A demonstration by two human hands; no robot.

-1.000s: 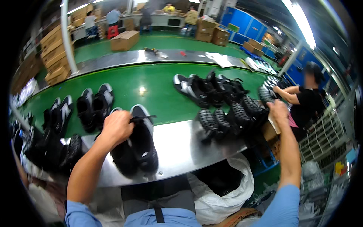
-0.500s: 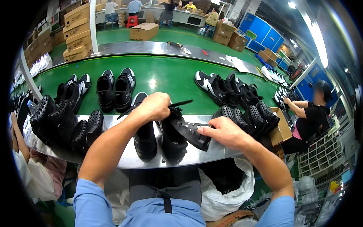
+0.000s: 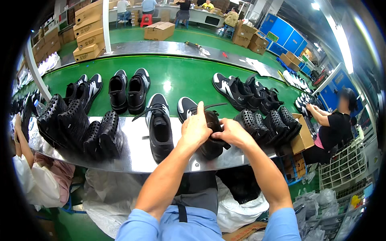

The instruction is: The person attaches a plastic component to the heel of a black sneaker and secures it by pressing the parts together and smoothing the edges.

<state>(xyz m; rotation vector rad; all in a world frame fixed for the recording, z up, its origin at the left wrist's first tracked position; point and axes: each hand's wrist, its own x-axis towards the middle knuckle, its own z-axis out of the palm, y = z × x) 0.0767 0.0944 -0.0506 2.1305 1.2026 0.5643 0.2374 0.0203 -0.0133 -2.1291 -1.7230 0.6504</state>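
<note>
A black sneaker with a white toe (image 3: 209,132) lies on the shiny steel shelf (image 3: 132,154) in front of me. My left hand (image 3: 196,127) grips its upper near the laces. My right hand (image 3: 233,133) holds its right side, fingers pressed at the opening. Its twin, a black and white sneaker (image 3: 159,127), rests just to the left, untouched, laces trailing.
Black studded insoles or soles (image 3: 78,128) are stacked left on the shelf, more (image 3: 267,122) at right. Sneaker pairs (image 3: 128,90) ride the green conveyor belt (image 3: 177,78). A seated person (image 3: 335,124) works at right beside a cardboard box (image 3: 303,136). White bags (image 3: 237,209) hang below.
My left hand has shifted right from the left shoe to the right one. Both hands now clasp that shoe; the dark insole piece my right hand carried is no longer visible.
</note>
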